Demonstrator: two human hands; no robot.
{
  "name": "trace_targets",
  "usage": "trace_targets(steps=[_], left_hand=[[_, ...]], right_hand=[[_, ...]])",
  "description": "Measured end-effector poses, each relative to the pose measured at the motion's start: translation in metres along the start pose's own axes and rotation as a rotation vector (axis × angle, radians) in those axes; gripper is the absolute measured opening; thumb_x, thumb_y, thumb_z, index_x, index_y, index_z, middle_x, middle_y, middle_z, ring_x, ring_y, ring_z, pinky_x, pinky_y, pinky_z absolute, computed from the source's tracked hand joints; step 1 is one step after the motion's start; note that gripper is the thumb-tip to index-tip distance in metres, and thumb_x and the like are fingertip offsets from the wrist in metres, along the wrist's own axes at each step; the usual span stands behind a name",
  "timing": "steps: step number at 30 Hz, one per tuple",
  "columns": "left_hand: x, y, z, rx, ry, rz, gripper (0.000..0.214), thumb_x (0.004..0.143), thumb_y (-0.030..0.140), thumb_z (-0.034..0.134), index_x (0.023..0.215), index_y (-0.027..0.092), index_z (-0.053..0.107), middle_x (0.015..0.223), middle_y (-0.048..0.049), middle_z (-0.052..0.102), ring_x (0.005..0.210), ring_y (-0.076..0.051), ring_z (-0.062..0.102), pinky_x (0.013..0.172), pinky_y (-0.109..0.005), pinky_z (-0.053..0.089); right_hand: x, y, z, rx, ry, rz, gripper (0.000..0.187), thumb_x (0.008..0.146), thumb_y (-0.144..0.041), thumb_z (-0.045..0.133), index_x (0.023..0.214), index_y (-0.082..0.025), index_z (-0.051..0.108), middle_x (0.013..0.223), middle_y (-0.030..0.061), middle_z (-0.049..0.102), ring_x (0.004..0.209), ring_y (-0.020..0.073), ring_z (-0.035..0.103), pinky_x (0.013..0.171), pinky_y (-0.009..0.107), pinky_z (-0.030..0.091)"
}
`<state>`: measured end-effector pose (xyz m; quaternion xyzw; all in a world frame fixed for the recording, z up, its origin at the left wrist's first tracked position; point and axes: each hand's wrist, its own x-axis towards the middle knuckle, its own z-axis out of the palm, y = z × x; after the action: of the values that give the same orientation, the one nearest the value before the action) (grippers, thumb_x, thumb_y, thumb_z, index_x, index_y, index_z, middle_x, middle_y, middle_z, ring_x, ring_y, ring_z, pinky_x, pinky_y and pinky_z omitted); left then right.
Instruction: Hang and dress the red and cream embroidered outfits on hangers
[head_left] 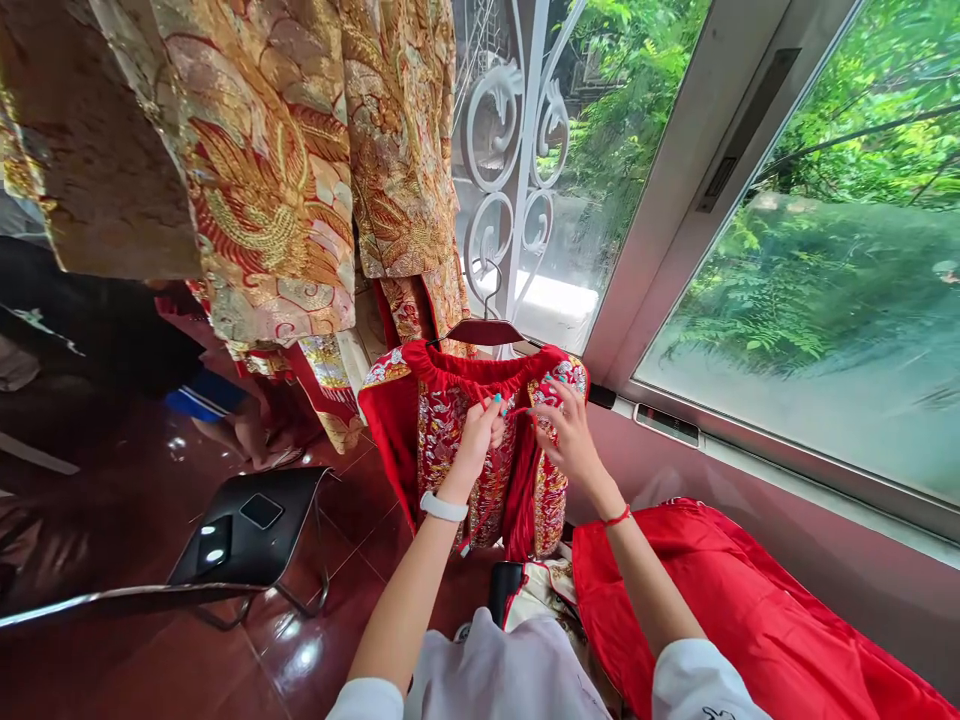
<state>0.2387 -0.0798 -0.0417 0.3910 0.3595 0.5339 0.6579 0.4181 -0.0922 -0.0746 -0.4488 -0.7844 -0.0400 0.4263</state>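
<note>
A red skirt-like garment (442, 450) with a gathered waist and silver-gold embroidery hangs in front of me from a dark hanger (486, 332). At its waistband, my left hand (482, 440) is closed in a pinch on a thin red cord (517, 411). The cord stretches across to my right hand (568, 430), which holds it near the thumb while its other fingers are curved and apart over the embroidered panel. A loose end of cord dangles below my left hand. Part of the garment's front is hidden behind my hands.
Gold embroidered garments (277, 220) hang at upper left. Red fabric (697, 590) lies at lower right beneath a window (810, 330). A black chair (255, 520) with a phone (262, 511) on it stands left. Behind it, another person's leg (251, 430) shows. White ironwork (517, 150) stands behind the hanger.
</note>
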Motion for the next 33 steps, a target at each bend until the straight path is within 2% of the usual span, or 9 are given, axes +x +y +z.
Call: trace_targets(steps=[4,6,9,12,15,18,22,28,33], left_hand=[[-0.005,0.006,-0.008,0.048,-0.024,-0.018,0.052,0.068,0.060,0.080,0.073,0.019,0.048,0.047,0.0151,0.022,0.037,-0.002,0.020,0.038,-0.015,0.013],[-0.005,0.008,-0.010,0.054,-0.028,-0.021,0.053,0.068,0.060,0.080,0.072,0.019,0.047,0.046,0.0151,0.022,0.037,-0.002,0.020,0.037,-0.015,0.013],[-0.003,0.010,-0.012,0.052,-0.008,-0.012,0.054,0.067,0.060,0.080,0.070,0.020,0.045,0.046,0.0151,0.023,0.037,-0.002,0.019,0.037,-0.015,0.013],[-0.004,0.013,-0.015,0.047,-0.007,0.013,0.055,0.067,0.060,0.080,0.069,0.020,0.043,0.047,0.0150,0.021,0.037,-0.002,0.017,0.037,-0.015,0.013],[-0.009,0.018,-0.014,0.054,-0.027,0.037,0.053,0.070,0.059,0.078,0.067,0.020,0.042,0.048,0.0144,0.020,0.039,-0.002,0.016,0.038,-0.015,0.012],[-0.014,0.020,-0.008,0.059,-0.056,0.047,0.055,0.069,0.061,0.078,0.066,0.020,0.042,0.048,0.0138,0.019,0.040,-0.002,0.015,0.039,-0.015,0.013],[-0.013,0.018,-0.003,0.074,-0.056,0.030,0.056,0.068,0.064,0.077,0.067,0.021,0.042,0.048,0.0138,0.018,0.039,-0.002,0.014,0.039,-0.016,0.012],[-0.012,0.016,-0.004,0.193,-0.087,-0.043,0.051,0.068,0.060,0.077,0.069,0.020,0.045,0.051,0.0121,0.028,0.040,-0.002,0.020,0.039,-0.017,0.010],[-0.020,0.020,-0.007,0.162,-0.041,-0.013,0.052,0.067,0.062,0.076,0.071,0.020,0.045,0.053,0.0114,0.031,0.040,-0.002,0.022,0.040,-0.018,0.010]], right_hand=[[0.007,0.028,0.004,0.028,0.153,0.234,0.082,0.084,-0.039,0.067,0.152,-0.025,0.024,0.159,0.0199,0.027,0.149,0.0387,0.028,0.117,0.065,0.031],[0.014,0.040,0.011,0.023,0.139,0.265,0.092,0.079,-0.035,0.070,0.155,-0.024,0.019,0.160,0.0203,0.026,0.149,0.0393,0.027,0.117,0.064,0.033],[0.027,0.057,0.010,0.054,0.173,0.258,0.080,0.080,-0.018,0.055,0.155,-0.023,0.028,0.151,0.0169,0.041,0.142,0.0326,0.041,0.116,0.055,0.038],[0.043,0.080,-0.011,0.066,0.123,0.219,0.072,0.077,-0.007,0.043,0.147,-0.023,0.047,0.136,0.0131,0.058,0.128,0.0291,0.055,0.112,0.050,0.043],[0.064,0.107,-0.035,0.059,0.078,0.200,0.066,0.075,-0.006,0.042,0.137,-0.025,0.060,0.131,0.0112,0.064,0.124,0.0302,0.058,0.111,0.052,0.044],[0.086,0.129,-0.043,0.156,0.070,0.193,0.065,0.075,-0.010,0.043,0.136,-0.022,0.060,0.138,0.0096,0.063,0.129,0.0285,0.055,0.114,0.050,0.041],[0.100,0.148,-0.028,0.407,-0.109,0.279,0.046,0.080,-0.022,0.043,0.116,-0.018,0.070,0.116,0.0091,0.075,0.112,0.0273,0.065,0.107,0.049,0.047],[0.092,0.161,-0.020,0.873,-0.545,0.674,0.033,0.076,-0.043,0.064,0.100,-0.021,0.071,0.099,0.0086,0.078,0.093,0.0281,0.072,0.088,0.046,0.059],[0.097,0.162,-0.043,0.866,-0.621,0.561,0.052,0.067,-0.037,0.079,0.116,-0.022,0.069,0.114,0.0089,0.076,0.105,0.0262,0.070,0.099,0.044,0.054]])
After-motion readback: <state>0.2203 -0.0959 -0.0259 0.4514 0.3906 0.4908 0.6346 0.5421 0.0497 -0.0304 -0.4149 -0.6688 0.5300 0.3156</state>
